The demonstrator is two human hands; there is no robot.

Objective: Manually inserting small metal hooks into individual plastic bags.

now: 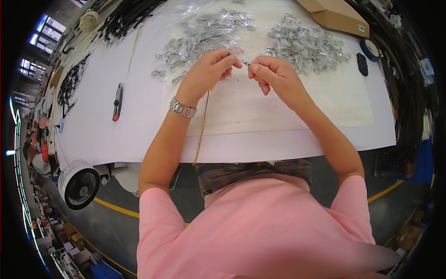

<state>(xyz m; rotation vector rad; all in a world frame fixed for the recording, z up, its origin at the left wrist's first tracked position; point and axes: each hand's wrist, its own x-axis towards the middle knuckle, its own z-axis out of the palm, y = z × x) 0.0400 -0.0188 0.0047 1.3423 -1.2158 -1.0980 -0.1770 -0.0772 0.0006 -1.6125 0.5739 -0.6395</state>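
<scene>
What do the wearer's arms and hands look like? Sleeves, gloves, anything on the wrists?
Left hand and right hand: no gloves. Left sleeve and right sleeve: plain pink, short, ending near the elbows, forearms uncovered. Left wrist: silver-coloured metal link band, no dial visible. Right wrist: nothing worn that shows. No cables or markings visible on either arm.

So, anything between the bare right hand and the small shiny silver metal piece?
Nothing visible: the bare right hand has its fingertips at the small shiny silver metal piece. Thin clear plastic shows on the piece's other side, by the bare left hand.
</scene>
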